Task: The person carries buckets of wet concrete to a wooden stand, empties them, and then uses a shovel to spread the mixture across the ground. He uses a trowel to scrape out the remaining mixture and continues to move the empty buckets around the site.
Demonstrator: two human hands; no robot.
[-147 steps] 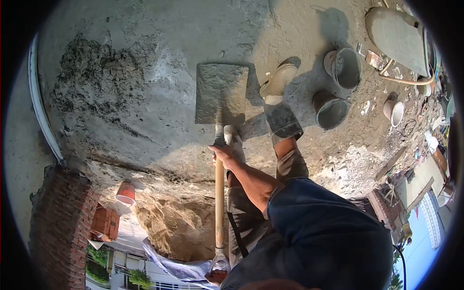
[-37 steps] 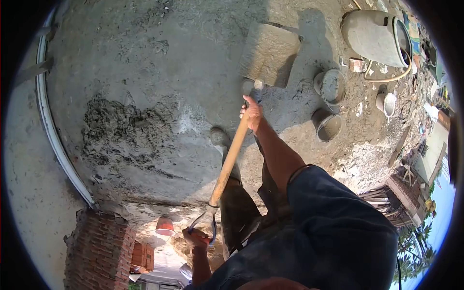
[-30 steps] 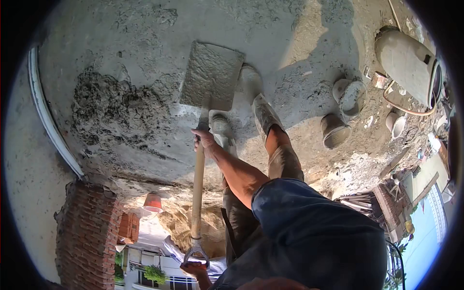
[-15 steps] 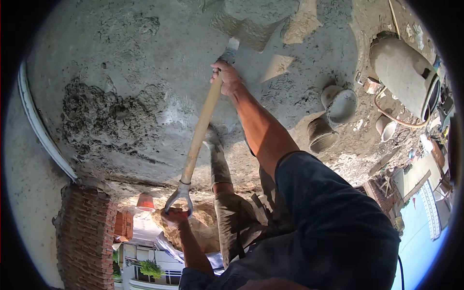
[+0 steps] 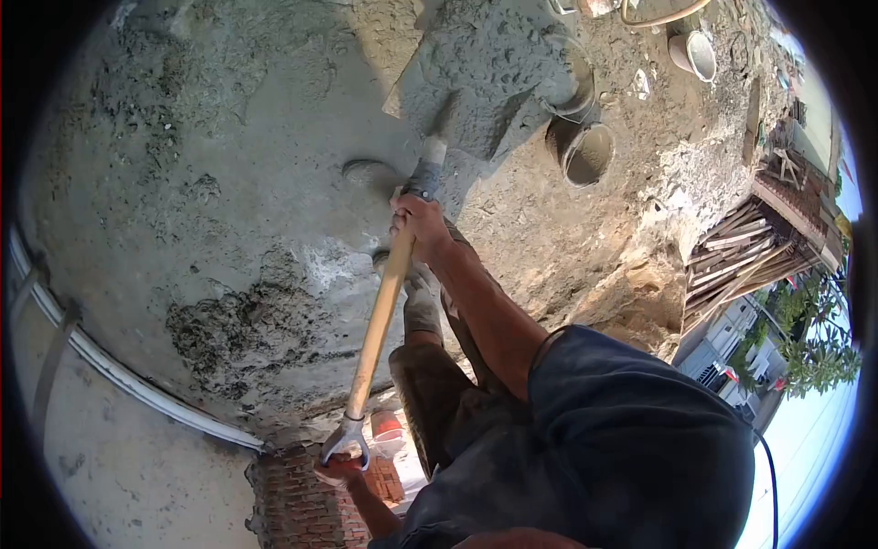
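Note:
A shovel with a pale wooden shaft (image 5: 380, 329) slants across the middle of the view. My right hand (image 5: 419, 220) is wrapped round the shaft's lower end, just behind the metal socket (image 5: 433, 154). My left hand (image 5: 338, 468) grips the D-shaped handle (image 5: 351, 437) at the bottom left. The blade lies at the wet grey mortar (image 5: 485, 119) and is too coated to make out clearly. A boot (image 5: 421, 306) stands on the mortar-smeared ground below my right hand.
A mortar-caked bucket (image 5: 588, 156) stands right of the blade, with another bucket (image 5: 572, 82) behind it and a smaller one (image 5: 700, 57) farther off. Rough dark mortar (image 5: 242, 334) lies left. A brick pillar (image 5: 297, 499), a red bucket (image 5: 386, 425) and stacked planks (image 5: 736, 247) are around.
The view has turned toward the right. The shovel's blade end has come lower and nearer the buckets, and both hands keep their hold on the shovel.

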